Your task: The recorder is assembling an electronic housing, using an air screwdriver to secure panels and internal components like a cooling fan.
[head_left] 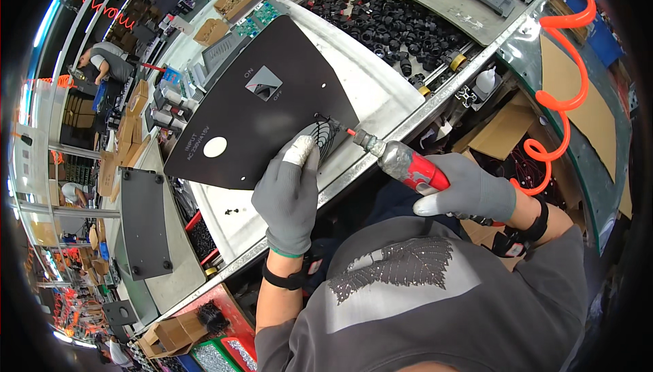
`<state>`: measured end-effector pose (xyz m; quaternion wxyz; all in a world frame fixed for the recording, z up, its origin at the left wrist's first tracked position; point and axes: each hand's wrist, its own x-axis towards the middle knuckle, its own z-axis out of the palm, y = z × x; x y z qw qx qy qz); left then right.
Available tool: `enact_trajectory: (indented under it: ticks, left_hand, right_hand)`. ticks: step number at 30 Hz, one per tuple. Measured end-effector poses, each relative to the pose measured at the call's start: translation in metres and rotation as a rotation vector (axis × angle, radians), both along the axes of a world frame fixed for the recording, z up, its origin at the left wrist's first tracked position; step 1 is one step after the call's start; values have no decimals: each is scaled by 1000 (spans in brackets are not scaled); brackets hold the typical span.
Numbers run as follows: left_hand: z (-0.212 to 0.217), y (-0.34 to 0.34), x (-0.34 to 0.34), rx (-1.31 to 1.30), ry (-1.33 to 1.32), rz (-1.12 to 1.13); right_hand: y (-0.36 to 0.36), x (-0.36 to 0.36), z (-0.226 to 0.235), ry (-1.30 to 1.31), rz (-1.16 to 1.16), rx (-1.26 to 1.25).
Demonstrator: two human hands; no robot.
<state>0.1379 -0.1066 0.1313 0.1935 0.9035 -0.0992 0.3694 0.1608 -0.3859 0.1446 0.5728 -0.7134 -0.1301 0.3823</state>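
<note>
A black metal panel (272,124) with a square cutout, a round hole and white lettering lies on the white-topped bench in front of me. At its near right side sits a black wire fan guard (326,135). My left hand (289,188), in a grey glove with white fingertips, has its fingers closed at the guard's left side, partly covering it. My right hand (466,185), gloved alike, is wrapped round a red and silver air screwdriver (411,168). The driver's bit points left, close to the guard's upper edge; whether it touches a screw I cannot tell.
Many black plastic parts (391,32) fill a tray beyond the panel. A coiled orange air hose (585,79) hangs at the right. Another dark panel (145,222) with round feet lies at the left. Tiny dark screws (235,211) lie near the bench's front edge.
</note>
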Motion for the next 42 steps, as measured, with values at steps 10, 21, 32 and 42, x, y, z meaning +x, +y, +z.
enact_trajectory:
  ticks: [10,21,32,42]
  left_hand:
    - [-30,10,9,100,-260,63]
    - [-23,38,-3,-964,117,122]
    - [-11,149,74,-1232,567,-401]
    - [-42,163,170,-163,755,50]
  right_hand:
    - [15,5,7,416,-17,74]
    - [26,4,53,395,-111,-117]
    - [20,25,60,137,-109,-301]
    - [11,33,44,162,-93,-303]
